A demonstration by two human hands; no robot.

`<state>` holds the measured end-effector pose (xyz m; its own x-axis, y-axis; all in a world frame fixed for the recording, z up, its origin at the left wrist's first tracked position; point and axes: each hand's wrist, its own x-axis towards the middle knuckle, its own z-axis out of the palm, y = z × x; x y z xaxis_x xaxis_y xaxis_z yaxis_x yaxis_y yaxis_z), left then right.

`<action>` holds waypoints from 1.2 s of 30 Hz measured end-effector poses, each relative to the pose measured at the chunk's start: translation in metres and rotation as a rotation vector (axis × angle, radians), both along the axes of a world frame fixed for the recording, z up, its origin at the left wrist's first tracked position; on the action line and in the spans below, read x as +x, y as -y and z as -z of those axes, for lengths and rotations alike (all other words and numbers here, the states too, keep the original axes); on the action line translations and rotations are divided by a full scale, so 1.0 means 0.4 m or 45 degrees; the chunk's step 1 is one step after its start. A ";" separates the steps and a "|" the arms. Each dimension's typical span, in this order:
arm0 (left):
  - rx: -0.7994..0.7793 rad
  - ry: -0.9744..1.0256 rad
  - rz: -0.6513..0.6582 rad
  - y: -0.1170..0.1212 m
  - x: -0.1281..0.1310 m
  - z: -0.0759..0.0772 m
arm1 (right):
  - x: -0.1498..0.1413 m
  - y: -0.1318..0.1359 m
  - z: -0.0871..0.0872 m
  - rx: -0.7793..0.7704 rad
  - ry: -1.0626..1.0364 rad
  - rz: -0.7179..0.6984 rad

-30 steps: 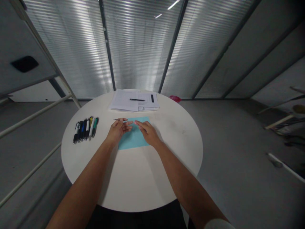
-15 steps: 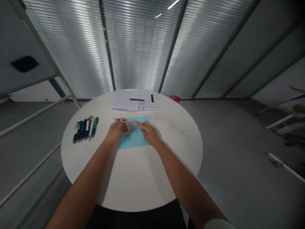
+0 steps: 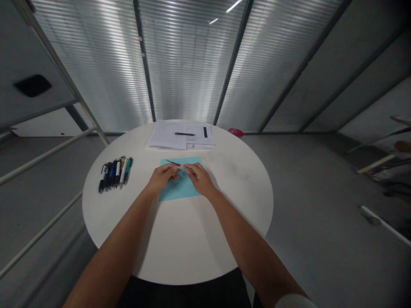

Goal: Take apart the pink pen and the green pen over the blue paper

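- Both hands meet over the blue sheet (image 3: 183, 188), fingertips close together near its far edge.
- The left hand (image 3: 163, 177) curls its fingers inward, its thumb near the forefinger; whether it pinches the thin dark stick (image 3: 171, 162) I cannot tell.
- The right hand (image 3: 202, 177) comes in bent, fingertips at the stick's near end; its grip is too small to read.
- That stick slants above the sheet, its free end pointing away to the left.
- Off left, a row of pens (image 3: 116, 174) lies side by side on the round white table (image 3: 180, 244).
- Up top, a black pen (image 3: 184, 134) rests across papers (image 3: 165, 136).
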<state>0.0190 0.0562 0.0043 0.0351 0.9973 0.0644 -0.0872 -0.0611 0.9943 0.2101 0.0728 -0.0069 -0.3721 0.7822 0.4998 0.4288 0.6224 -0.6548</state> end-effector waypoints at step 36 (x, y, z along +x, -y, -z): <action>-0.123 0.583 -0.021 0.005 -0.021 -0.022 | 0.014 -0.012 0.003 0.054 -0.197 0.322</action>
<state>0.0104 0.0543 0.0132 0.0090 0.9997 -0.0235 -0.5183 0.0247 0.8548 0.2155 0.0778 -0.0080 -0.0851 0.8177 0.5693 0.4707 0.5366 -0.7003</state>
